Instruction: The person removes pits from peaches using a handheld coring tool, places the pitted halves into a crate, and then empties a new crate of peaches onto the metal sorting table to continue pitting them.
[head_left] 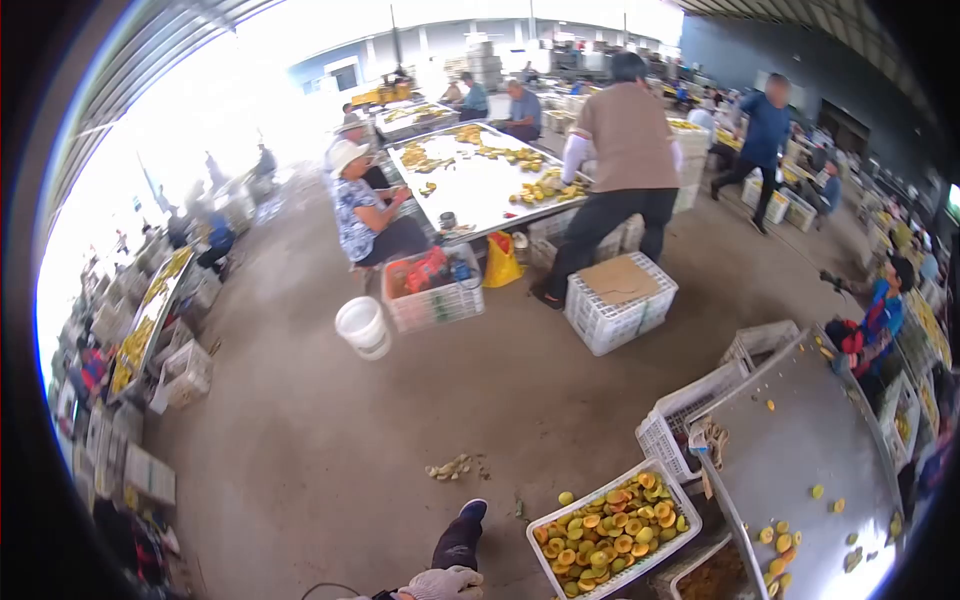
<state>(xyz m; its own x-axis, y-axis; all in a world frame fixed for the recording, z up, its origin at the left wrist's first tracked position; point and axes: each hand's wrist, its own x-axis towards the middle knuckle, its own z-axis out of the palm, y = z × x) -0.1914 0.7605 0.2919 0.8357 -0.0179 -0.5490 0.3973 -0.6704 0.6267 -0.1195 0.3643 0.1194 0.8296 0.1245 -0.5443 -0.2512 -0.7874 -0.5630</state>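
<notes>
At the bottom edge, a pale knitted glove covers what looks like my left hand (445, 583), coming in from the lower left. It lies over or just above my dark-trousered leg (458, 540). Its fingers are too cut off and blurred to show whether they hold anything. My right hand is out of the frame. To the right of the leg, a white plastic crate (612, 488) is full of halved yellow-orange fruit (610, 535).
A metal table (790, 440) with scattered fruit halves stands at right. Peel scraps (455, 467) lie on the floor. Ahead are a white bucket (362, 328), an upturned crate (620, 300), and people around a fruit-covered table (470, 185). A person (765, 130) stands mid-step farther right.
</notes>
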